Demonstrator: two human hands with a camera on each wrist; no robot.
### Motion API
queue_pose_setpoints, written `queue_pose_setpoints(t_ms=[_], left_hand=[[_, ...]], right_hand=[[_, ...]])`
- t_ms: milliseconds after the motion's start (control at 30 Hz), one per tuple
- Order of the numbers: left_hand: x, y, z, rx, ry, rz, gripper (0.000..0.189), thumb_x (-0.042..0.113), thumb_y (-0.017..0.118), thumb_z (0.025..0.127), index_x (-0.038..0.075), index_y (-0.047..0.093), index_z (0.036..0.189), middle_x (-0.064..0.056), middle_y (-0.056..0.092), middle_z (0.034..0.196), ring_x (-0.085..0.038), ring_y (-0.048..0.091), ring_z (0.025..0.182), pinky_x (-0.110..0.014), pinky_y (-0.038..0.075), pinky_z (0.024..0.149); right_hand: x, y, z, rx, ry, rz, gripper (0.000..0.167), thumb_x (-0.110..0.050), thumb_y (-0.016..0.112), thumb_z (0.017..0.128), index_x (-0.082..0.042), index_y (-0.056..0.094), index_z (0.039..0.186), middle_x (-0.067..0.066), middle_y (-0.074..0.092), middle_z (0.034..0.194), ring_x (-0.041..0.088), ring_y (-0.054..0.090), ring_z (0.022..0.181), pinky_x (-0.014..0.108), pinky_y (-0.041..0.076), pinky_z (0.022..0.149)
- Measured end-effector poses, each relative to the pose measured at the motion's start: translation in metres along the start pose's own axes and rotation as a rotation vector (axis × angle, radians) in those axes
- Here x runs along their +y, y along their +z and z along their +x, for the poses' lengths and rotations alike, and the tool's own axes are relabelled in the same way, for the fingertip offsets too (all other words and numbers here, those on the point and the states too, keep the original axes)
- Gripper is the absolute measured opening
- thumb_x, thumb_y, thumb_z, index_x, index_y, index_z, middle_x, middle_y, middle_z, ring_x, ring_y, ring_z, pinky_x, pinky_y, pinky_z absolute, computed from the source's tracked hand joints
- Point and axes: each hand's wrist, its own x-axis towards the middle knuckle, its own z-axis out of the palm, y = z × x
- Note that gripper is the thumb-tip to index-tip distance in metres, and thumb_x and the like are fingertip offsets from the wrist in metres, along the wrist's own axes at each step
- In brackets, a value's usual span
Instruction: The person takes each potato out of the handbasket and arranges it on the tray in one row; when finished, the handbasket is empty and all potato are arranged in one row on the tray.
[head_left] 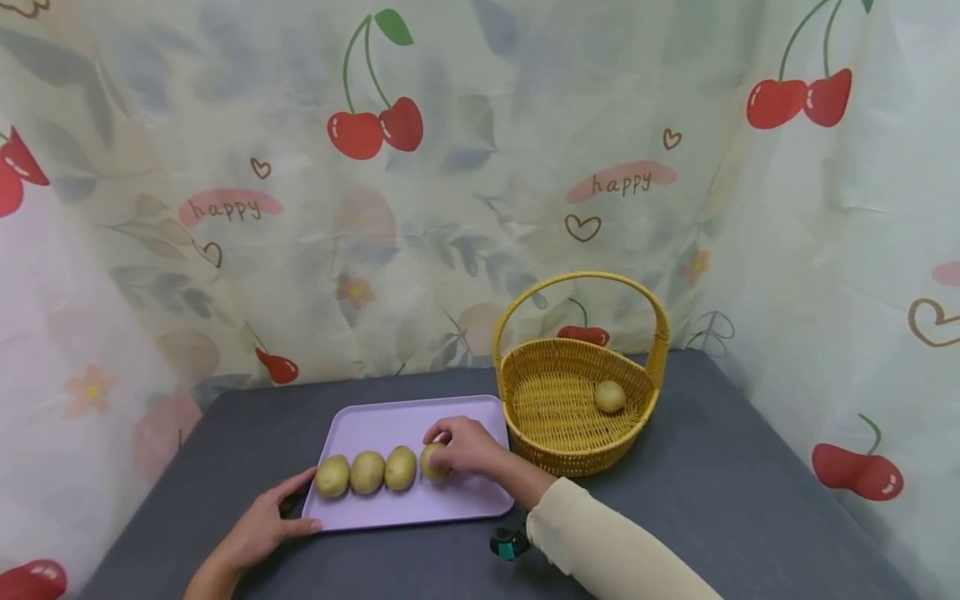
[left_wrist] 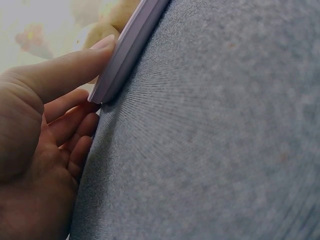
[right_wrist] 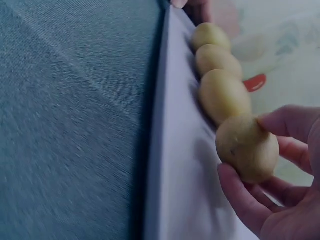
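My right hand (head_left: 467, 446) holds a potato (right_wrist: 247, 148) between thumb and fingers, over the right part of a lilac tray (head_left: 480, 497). Left of it, three more potatoes (head_left: 367, 472) form a row on the tray, seen beyond the held one in the right wrist view. At the tray's near left corner, my left hand (head_left: 262, 529) grips the edge. The left wrist view shows its thumb on the rim (left_wrist: 121, 60) and the other fingers curled by the corner.
A yellow woven basket (head_left: 573, 457) with a tall handle stands right of the tray, with one potato (head_left: 610, 397) inside. A small black and teal object (head_left: 508, 543) shows beneath the right forearm. Cherry-patterned curtains (head_left: 450, 208) enclose the dark grey table (head_left: 720, 500).
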Motion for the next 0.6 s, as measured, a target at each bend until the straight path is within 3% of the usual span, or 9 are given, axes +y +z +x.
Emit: queue_pose_setpoints(t_ms=[167, 300, 500, 600], left_hand=[[0.003, -0.002, 0.0, -0.011, -0.011, -0.005, 0.084, 0.023, 0.084, 0.075, -0.003, 0.043, 0.144, -0.028, 0.045, 0.141, -0.044, 0.041, 0.128, -0.056, 0.033, 0.101], [0.002, -0.002, 0.0, -0.018, -0.017, -0.004, 0.084, 0.024, 0.084, 0.076, -0.003, 0.042, 0.144, -0.029, 0.043, 0.142, -0.046, 0.039, 0.128, -0.059, 0.032, 0.102], [0.002, -0.001, 0.0, -0.014, -0.03, 0.002, 0.085, 0.024, 0.085, 0.075, -0.003, 0.043, 0.144, -0.029, 0.044, 0.142, -0.045, 0.041, 0.128, -0.058, 0.032, 0.101], [0.002, 0.0, 0.0, -0.013, -0.031, 0.005, 0.085, 0.025, 0.084, 0.075, -0.003, 0.043, 0.144, -0.029, 0.044, 0.141, -0.046, 0.041, 0.127, -0.058, 0.033, 0.101]], right_hand=[[0.004, 0.011, 0.003, 0.054, 0.054, -0.011, 0.022, -0.003, 0.076, 0.075, -0.009, 0.071, 0.095, 0.002, 0.06, 0.084, 0.014, 0.059, 0.065, 0.029, 0.052, 0.05], [0.006, 0.014, 0.002, 0.069, 0.039, -0.05, 0.024, -0.005, 0.073, 0.076, -0.008, 0.072, 0.1, 0.002, 0.061, 0.086, 0.014, 0.059, 0.063, 0.028, 0.052, 0.052], [0.007, 0.012, -0.001, 0.036, -0.06, -0.309, 0.044, -0.013, 0.08, 0.074, -0.009, 0.069, 0.116, 0.002, 0.065, 0.099, 0.014, 0.057, 0.086, 0.029, 0.047, 0.076], [0.009, 0.013, -0.002, 0.022, -0.101, -0.392, 0.052, -0.017, 0.084, 0.073, -0.008, 0.067, 0.121, 0.002, 0.065, 0.104, 0.014, 0.056, 0.093, 0.028, 0.045, 0.081]])
